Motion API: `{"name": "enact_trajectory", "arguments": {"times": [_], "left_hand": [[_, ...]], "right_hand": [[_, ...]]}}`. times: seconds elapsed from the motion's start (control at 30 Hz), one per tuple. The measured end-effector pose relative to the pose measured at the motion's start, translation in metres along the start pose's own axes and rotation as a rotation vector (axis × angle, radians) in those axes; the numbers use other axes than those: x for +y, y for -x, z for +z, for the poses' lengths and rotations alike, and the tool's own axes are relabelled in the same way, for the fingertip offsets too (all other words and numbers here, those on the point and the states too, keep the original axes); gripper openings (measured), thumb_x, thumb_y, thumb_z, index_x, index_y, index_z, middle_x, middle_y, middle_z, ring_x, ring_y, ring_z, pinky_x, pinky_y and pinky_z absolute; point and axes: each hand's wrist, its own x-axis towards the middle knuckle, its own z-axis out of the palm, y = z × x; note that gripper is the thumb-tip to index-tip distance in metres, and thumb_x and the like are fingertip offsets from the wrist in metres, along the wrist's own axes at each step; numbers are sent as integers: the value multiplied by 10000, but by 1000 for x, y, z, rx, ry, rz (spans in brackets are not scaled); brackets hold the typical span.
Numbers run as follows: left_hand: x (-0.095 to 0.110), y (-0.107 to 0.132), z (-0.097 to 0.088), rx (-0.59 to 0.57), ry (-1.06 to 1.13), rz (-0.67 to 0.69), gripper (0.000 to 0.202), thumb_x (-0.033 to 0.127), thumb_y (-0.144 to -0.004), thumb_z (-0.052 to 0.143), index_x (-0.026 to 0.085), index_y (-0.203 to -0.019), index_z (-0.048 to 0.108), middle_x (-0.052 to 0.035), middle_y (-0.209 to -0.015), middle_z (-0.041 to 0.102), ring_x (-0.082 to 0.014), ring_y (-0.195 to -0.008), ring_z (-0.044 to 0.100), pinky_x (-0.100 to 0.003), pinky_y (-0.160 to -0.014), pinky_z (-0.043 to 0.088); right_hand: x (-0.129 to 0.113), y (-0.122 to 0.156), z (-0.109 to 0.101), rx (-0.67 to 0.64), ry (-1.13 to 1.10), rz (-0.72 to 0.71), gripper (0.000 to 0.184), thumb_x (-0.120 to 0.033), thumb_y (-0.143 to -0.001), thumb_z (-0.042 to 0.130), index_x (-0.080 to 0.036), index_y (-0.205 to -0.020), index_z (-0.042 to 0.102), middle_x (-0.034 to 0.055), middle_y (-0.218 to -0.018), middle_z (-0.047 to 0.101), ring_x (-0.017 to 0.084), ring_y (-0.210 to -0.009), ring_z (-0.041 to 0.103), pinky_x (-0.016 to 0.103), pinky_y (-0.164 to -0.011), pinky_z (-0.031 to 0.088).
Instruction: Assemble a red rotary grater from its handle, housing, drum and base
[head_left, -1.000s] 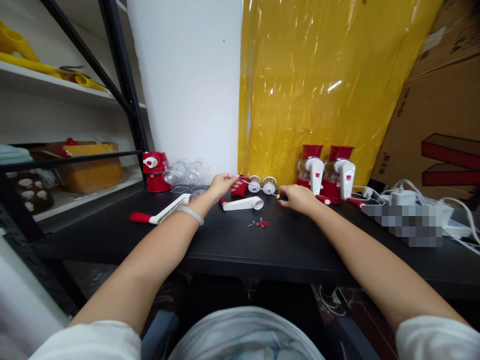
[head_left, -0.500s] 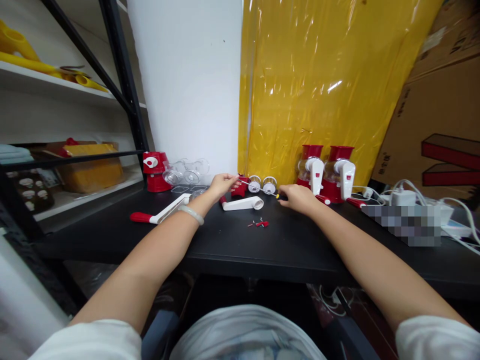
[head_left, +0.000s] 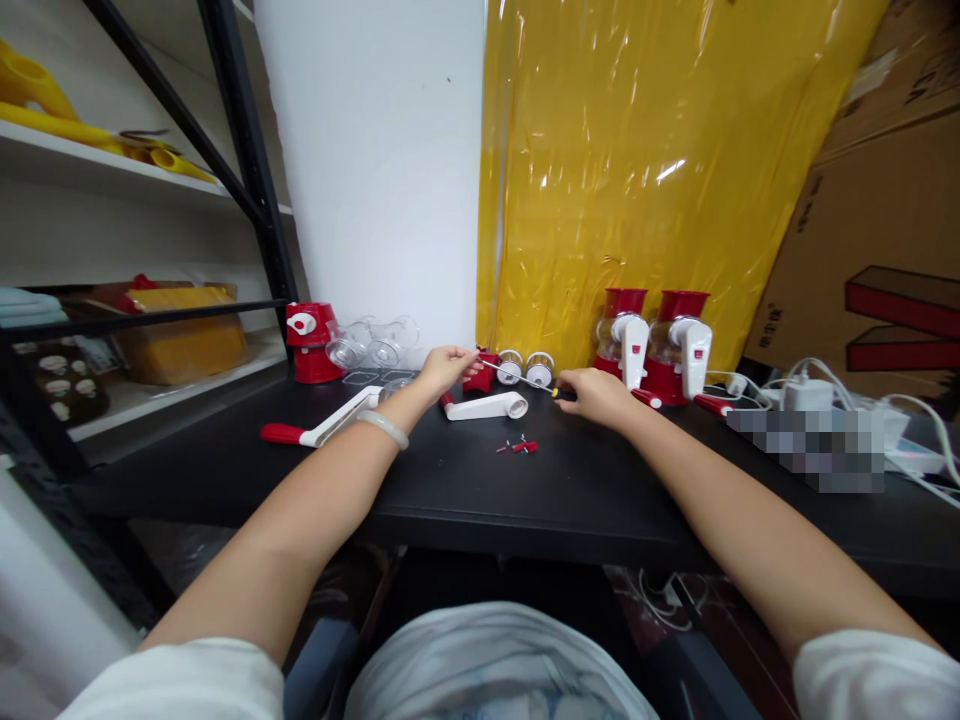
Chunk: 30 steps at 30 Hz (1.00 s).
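Head view: screwdriver (head_left: pixel 556 392) held over counter (head_left: pixel 465 490), nearer back edge; open black surface runs from small red bits (head_left: pixel 526 447) to front edge. Right hand (head_left: pixel 596 397): grip closed round handle. Left hand (head_left: pixel 448 368) hides tip; can't tell its grip. Long axis crosswise, tip toward counter's left end.

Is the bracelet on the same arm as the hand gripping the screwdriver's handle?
No, the bracelet circles the left forearm, while the right hand grips the screwdriver's handle.
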Motion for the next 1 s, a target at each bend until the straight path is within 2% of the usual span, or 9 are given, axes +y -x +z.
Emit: {"name": "enact_trajectory", "arguments": {"times": [0.2,0.33,0.67,1.0], "left_hand": [[-2,-6,-3,20,-3,-4,223,304,-801,709,118,-725,612,-54,-708,702,-86,-588,613,-209,-592,476],[-1,-8,-4,25,-7,2,217,299,-828,678,117,-733,607,-55,-710,703,-83,-587,610,-197,-577,467],[0,-4,-3,20,-47,5,278,370,-800,702,121,-737,598,-68,-724,706,-93,-590,613,-218,-596,486],[-1,-6,-2,9,-57,-15,259,357,-866,627,129,-761,564,-65,-733,703,-84,-579,611,-182,-546,468]], "right_hand": [[11,-4,7,86,-343,-73,205,-313,-751,673,-183,-909,664,48,-852,704,164,-752,644,253,-676,473],[18,-6,9,148,-533,-87,214,-330,-752,682,-174,-898,692,53,-843,710,174,-762,651,283,-711,499],[24,-7,11,169,-557,-98,260,-360,-750,695,-173,-930,722,63,-880,727,190,-787,668,314,-744,519],[23,-7,11,182,-553,-104,257,-348,-749,697,-171,-934,716,65,-865,726,184,-771,672,303,-728,525]]}}
